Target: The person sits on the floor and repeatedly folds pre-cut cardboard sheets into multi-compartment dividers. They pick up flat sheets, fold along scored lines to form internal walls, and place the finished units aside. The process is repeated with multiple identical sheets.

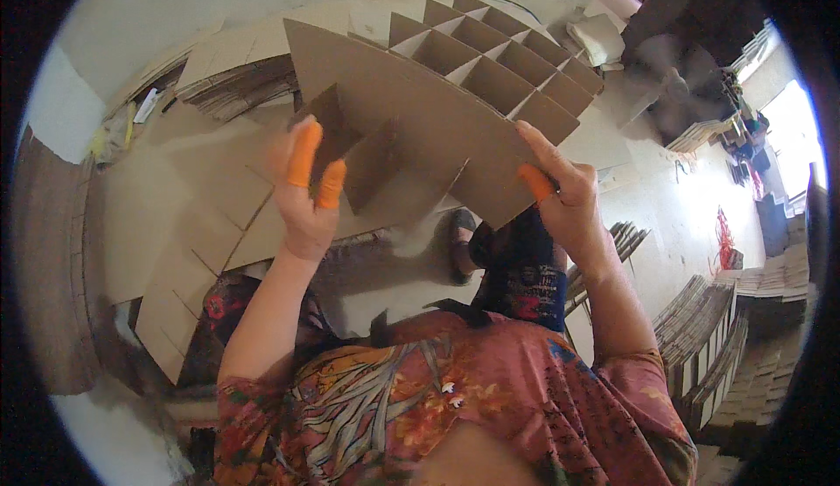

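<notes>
Before me is a brown cardboard divider grid (476, 66) of interlocked slotted strips, held tilted. Its broad near strip (420, 105) faces me, with an open slot near the lower right corner. My right hand (567, 191) grips this strip at its right end, an orange finger cot on the thumb. Blurred by motion, my left hand (308, 191) has thumb and finger apart, both in orange cots. It is beside short cardboard cross pieces (371, 158) that stand out from the near strip; whether it touches them is unclear.
Flat slotted cardboard sheets (177, 217) lie at the left, with a stack of strips (236, 82) behind them. A fan (672, 86) stands at the upper right. More bundled cardboard (695, 335) is at the lower right, and a red string tangle (724, 240) lies farther back.
</notes>
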A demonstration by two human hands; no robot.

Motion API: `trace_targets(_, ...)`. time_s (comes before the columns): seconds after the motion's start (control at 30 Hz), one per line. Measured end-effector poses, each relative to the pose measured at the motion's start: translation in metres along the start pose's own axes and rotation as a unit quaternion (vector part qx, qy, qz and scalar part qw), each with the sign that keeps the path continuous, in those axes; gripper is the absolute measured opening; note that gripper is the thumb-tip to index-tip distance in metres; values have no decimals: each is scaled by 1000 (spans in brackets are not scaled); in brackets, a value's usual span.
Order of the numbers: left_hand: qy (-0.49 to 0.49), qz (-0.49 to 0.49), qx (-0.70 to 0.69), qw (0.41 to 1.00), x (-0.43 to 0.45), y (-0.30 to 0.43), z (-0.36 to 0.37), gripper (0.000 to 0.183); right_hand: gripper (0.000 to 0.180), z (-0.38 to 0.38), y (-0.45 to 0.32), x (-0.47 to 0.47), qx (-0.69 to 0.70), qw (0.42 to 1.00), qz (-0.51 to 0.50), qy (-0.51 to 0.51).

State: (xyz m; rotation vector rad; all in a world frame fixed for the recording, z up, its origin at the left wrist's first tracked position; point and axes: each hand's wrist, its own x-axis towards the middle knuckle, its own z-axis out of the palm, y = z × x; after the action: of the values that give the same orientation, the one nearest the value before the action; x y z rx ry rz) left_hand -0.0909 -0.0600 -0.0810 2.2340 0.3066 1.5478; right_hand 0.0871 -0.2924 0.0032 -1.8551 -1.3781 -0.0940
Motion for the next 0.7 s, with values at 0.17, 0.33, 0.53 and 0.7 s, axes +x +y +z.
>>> trace_targets(0.17, -65, 52, -12, 996, -14, 17, 4, 42, 52, 5, 9, -22, -31, 999, -32, -22)
trace_targets(0.33, -46, 45, -38, 997, -18, 23, 10, 38, 56, 4, 2, -22, -38, 997, -73, -16)
trace_targets(0.53, -143, 70, -77, 984, -37, 53, 25, 33, 54, 10, -4, -27, -28, 996, -74, -35)
trace_targets(0.7, -120, 80, -108, 984, -38, 51, 30, 36, 53, 6, -13, -32, -40, 992, -107, -50)
